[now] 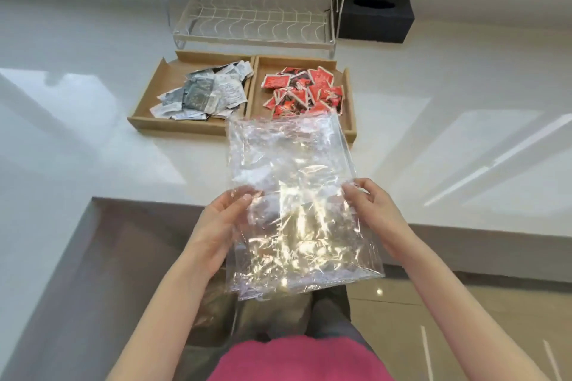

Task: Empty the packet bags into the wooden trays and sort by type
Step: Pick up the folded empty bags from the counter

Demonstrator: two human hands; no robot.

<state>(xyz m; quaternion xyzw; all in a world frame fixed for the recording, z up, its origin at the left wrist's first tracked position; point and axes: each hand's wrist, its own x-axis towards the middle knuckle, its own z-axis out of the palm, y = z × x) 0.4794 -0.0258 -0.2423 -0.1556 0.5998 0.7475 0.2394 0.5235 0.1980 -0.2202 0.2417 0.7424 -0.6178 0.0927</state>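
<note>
A clear crinkled plastic bag [294,195] hangs flat in the air over the counter's near edge, and I see no packets inside it. My left hand [216,226] grips its left side, my right hand [376,213] pinches its right side. Beyond it stand two wooden trays side by side. The left tray [154,93] holds a heap of white, grey and black packets [201,93]. The right tray [348,93] holds red packets [305,90]. The bag's far edge covers the right tray's near rim.
A clear acrylic dish rack [253,18] stands behind the trays, and a black tissue box [374,15] sits to its right. The glossy white counter [77,120] has a step-shaped front edge below my hands. Tiled floor lies beneath.
</note>
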